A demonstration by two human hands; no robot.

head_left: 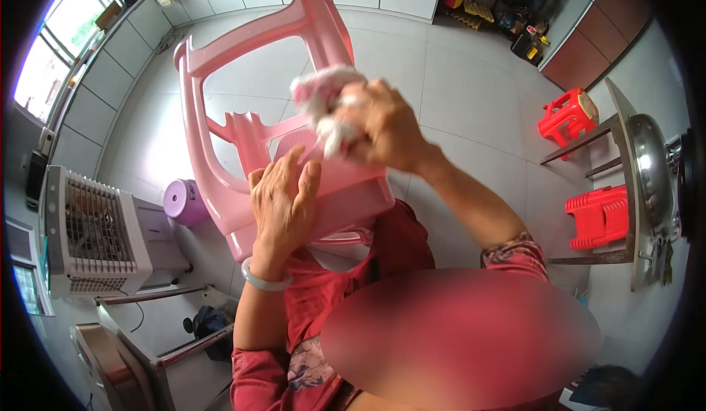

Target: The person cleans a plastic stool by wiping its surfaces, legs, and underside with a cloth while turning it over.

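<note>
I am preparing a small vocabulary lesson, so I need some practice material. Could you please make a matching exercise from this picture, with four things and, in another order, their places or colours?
Column 1
1. cloth
2. bracelet
3. plastic chair
4. air cooler

Column 2
A. pink, under the left hand
B. at the left side of the view
C. held in the right hand
D. around the left wrist

Right pairs: 1-C, 2-D, 3-A, 4-B

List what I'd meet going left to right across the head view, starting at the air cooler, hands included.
Air cooler → purple stool → left hand → right hand → two red stools → shiny metal pan.
</note>
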